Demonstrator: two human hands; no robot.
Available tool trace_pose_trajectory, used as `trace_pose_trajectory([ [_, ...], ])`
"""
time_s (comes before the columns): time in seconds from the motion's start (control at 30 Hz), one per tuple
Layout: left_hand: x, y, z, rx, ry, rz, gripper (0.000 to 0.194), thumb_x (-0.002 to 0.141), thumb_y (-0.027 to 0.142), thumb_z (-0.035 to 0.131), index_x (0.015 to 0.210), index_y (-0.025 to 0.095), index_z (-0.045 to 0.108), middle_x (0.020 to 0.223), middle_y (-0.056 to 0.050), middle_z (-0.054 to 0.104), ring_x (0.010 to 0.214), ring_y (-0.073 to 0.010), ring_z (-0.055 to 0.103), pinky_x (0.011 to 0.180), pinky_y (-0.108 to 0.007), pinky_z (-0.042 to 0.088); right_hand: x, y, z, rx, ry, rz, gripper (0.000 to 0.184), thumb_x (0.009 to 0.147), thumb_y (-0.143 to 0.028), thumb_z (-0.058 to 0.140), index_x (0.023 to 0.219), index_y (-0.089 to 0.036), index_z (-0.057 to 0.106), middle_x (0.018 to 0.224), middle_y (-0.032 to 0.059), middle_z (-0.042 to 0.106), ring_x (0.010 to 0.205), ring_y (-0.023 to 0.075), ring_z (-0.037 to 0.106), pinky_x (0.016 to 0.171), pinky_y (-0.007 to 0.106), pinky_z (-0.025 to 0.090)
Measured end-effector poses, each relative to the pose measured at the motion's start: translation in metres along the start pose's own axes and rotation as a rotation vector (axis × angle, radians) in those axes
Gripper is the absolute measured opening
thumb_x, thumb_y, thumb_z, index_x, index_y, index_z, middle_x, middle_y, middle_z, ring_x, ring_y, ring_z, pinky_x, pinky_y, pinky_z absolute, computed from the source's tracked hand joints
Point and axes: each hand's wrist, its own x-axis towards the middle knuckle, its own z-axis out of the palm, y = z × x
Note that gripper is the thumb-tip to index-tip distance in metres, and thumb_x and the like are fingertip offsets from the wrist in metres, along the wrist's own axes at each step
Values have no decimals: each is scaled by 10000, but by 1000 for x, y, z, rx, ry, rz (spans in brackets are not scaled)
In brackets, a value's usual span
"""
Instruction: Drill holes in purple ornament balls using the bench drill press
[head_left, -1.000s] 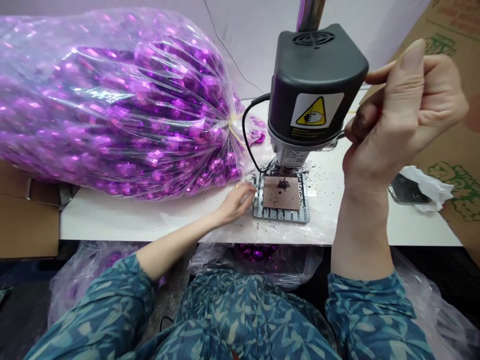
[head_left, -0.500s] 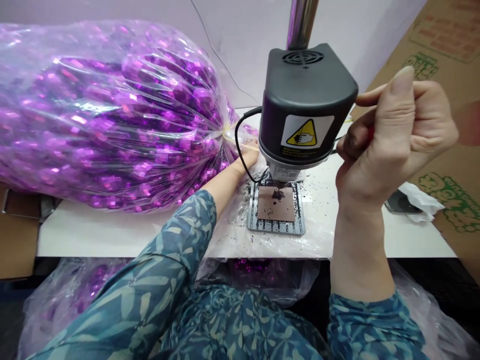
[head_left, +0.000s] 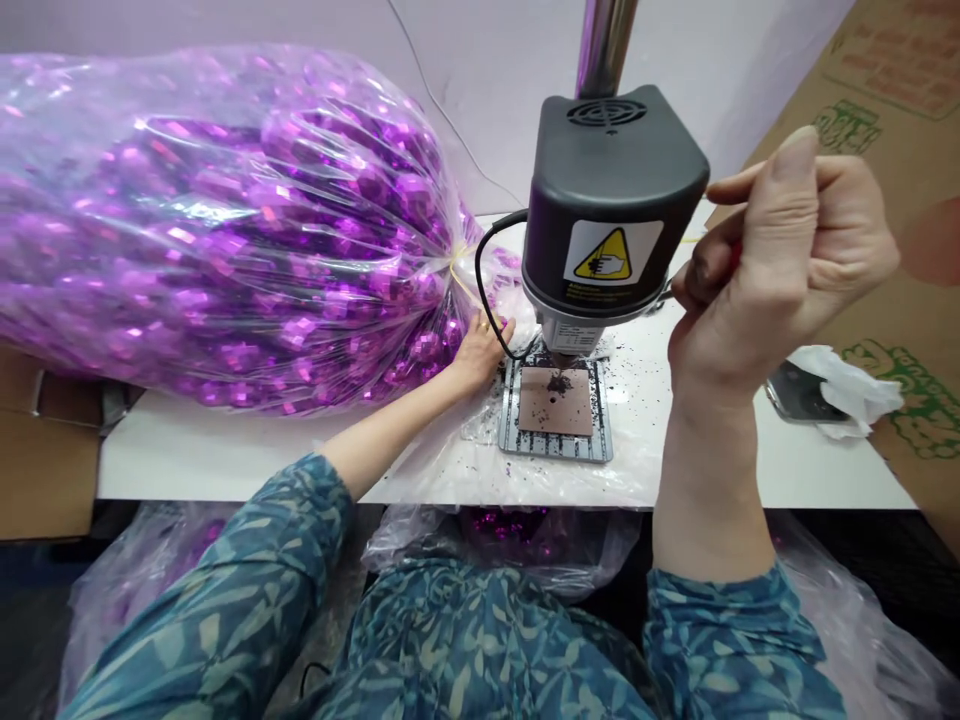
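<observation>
My right hand [head_left: 780, 250] is wrapped round a lever handle [head_left: 736, 258]. Only a bit of the handle's red shows between the fingers. The lever belongs to a black bench press machine [head_left: 615, 170] on a steel column, with a yellow hand-warning label. Under its head, a square brown board [head_left: 551, 402] with a small hole and dark shavings lies on a slotted metal base plate [head_left: 559, 446]. My left hand [head_left: 480, 352], a ring on one finger, is beside the neck of the big bag, left of the machine's black cable. Its fingers are bent together; what they hold is unclear.
A large clear bag [head_left: 247, 250] of shiny purple faceted pieces, tied with a yellowish band, fills the left. Dark bits litter the white table [head_left: 225, 450]. A phone [head_left: 799, 392] and crumpled tissue [head_left: 862, 390] lie right, near a cardboard box [head_left: 919, 330]. Another box [head_left: 45, 460] stands left.
My left hand has drawn back toward me from behind the cable, and its fingers now show. My right hand keeps its hold on the lever handle. The view has shifted slightly.
</observation>
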Motion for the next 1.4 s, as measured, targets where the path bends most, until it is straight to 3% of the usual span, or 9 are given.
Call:
trace_pose_trajectory([
  [0.1, -55, 8, -16, -137, 89, -85, 407, 934, 164, 650, 1339, 147, 686, 1419, -244, 660, 1374, -421, 578, 1164, -608, 432, 1, 0, 2, 10, 7, 22, 393, 888, -464, 657, 714, -117, 591, 476, -91, 392, 383, -21, 362, 422, 162, 199],
  [0.2, -94, 30, -27, -623, 199, -172, 391, 891, 333, 798, 1243, 198, 691, 1272, -168, 738, 1182, -324, 688, 1059, -512, 541, 2, 1, 3, 6, 17, 32, 435, 855, -512, 672, 713, -109, 595, 456, -93, 348, 378, -12, 368, 414, 154, 205],
  [0.33, -98, 68, -27, -1408, 141, -505, 517, 834, 510, 877, 1149, 190, 620, 1040, -85, 778, 935, -207, 753, 870, -369, 614, 3, 2, 4, 0, 31, 22, 515, 783, -615, 677, 699, -113, 597, 451, -93, 331, 382, -4, 368, 405, 162, 218],
  [0.43, -83, 84, -23, -1659, 118, -654, 573, 758, 501, 950, 1078, 179, 600, 1015, -64, 775, 920, -188, 765, 836, -336, 628, 2, 1, 3, -33, 28, 31, 542, 753, -659, 667, 702, -126, 589, 449, -103, 320, 384, -16, 352, 420, 152, 230],
  [0.6, -68, 85, -17, -1610, 140, -637, 560, 741, 466, 969, 1094, 163, 658, 974, -47, 782, 826, -157, 739, 702, -253, 597, 2, 2, 2, -49, 3, 20, 574, 738, -691, 642, 704, -121, 585, 450, -106, 312, 381, -25, 346, 421, 141, 236],
  [0.8, -67, 84, -14, -1502, 106, -636, 456, 855, 425, 891, 1168, 151, 701, 872, -25, 758, 641, -113, 665, 567, -215, 516, 2, 6, 3, -29, 11, -12, 672, 675, -859, 601, 688, -188, 575, 459, -86, 307, 373, 20, 306, 388, 250, 206],
  [1.13, -67, 76, -37, -1892, -245, -867, 288, 1013, 450, 697, 1094, 174, 697, 958, -104, 803, 760, -181, 769, 666, -271, 632, 2, 3, 3, -25, -1, 3, 637, 671, -817, 636, 693, -183, 573, 471, -93, 319, 380, 13, 319, 397, 242, 222],
  [1.27, -74, 69, -39, -1941, -282, -819, 367, 957, 548, 742, 1049, 194, 716, 1083, -120, 803, 963, -241, 785, 706, -308, 631, 2, 5, 5, 16, 27, -11, 696, 653, -867, 652, 680, -176, 581, 455, -89, 308, 362, 31, 313, 381, 273, 204],
  [1.4, -85, 66, -37, -1800, -248, -721, 460, 787, 479, 922, 1099, 219, 707, 1081, -77, 793, 893, -193, 754, 671, -263, 587, 2, 6, 5, -54, 27, -27, 718, 671, -909, 579, 687, -191, 563, 469, -85, 284, 378, 37, 312, 400, 266, 239],
])
